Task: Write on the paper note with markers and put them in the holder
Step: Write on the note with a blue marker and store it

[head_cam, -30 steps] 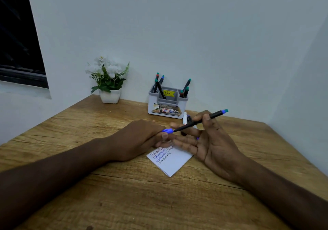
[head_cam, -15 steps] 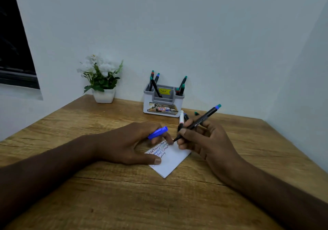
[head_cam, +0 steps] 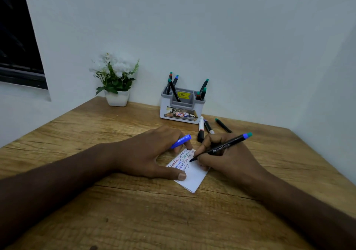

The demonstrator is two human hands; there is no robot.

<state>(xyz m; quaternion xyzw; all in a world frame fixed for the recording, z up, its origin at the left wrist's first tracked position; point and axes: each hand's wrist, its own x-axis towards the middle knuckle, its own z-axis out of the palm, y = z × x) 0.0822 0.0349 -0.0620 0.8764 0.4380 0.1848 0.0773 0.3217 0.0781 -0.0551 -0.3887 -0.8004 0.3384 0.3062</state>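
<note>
- Head view: you are in the writing step. Your right hand pinches a black blue-tipped marker in a pen grip, its tip touching the paper note near the handwritten lines.
- Your left hand steadies the note: thumb pressed on its near-left edge, curled fingers holding the blue cap just above the note's far corner.
- The note lies on the wooden worktop between your hands, a small white folded slip carrying several lines in red, green and blue ink.
- Next, as I judge it, you need light, even strokes on thin paper that slides easily, so keep that thumb down; afterwards the cap must go back on before the marker goes to the holder.
- The holder stands well behind the note near the wall, a grey-and-white plastic caddy with compartments, slim markers already leaning in its left and right pockets.
- Three loose markers lie in front of the holder, just beyond your right hand: smooth round barrels that could roll.
- A white pot of artificial flowers stands left of the holder.
</note>
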